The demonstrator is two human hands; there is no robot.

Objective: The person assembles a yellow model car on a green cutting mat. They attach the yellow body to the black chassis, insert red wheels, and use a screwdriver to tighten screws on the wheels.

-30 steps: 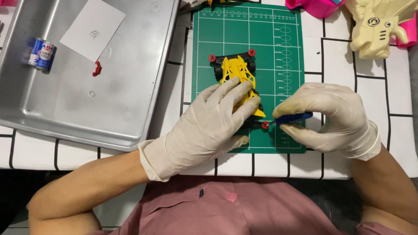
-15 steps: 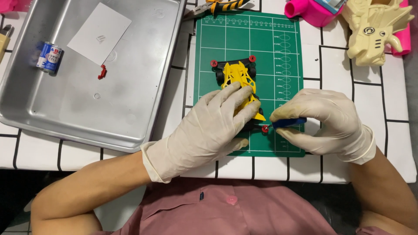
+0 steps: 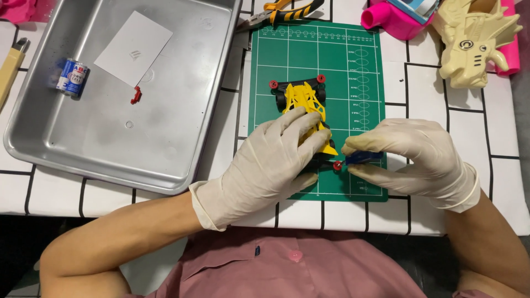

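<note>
A small yellow and black toy car (image 3: 305, 101) with red rollers lies on a green cutting mat (image 3: 353, 66). My left hand (image 3: 270, 165), in a white glove, presses down over the near half of the car and holds it. My right hand (image 3: 414, 157), also gloved, pinches a blue-handled tool (image 3: 364, 158) whose tip meets a red roller (image 3: 337, 165) at the car's near right corner.
A metal tray (image 3: 182, 138) at the left holds a small blue can (image 3: 72, 78), a white card (image 3: 133, 47) and a tiny red part (image 3: 135, 95). Pliers (image 3: 281, 11) lie behind the mat. A cream toy shell (image 3: 475, 38) and pink items (image 3: 395, 21) sit at the back right.
Both hands stay on the car and the tool in the same grip. Only the camera view has shifted slightly, showing more of the table's far side.
</note>
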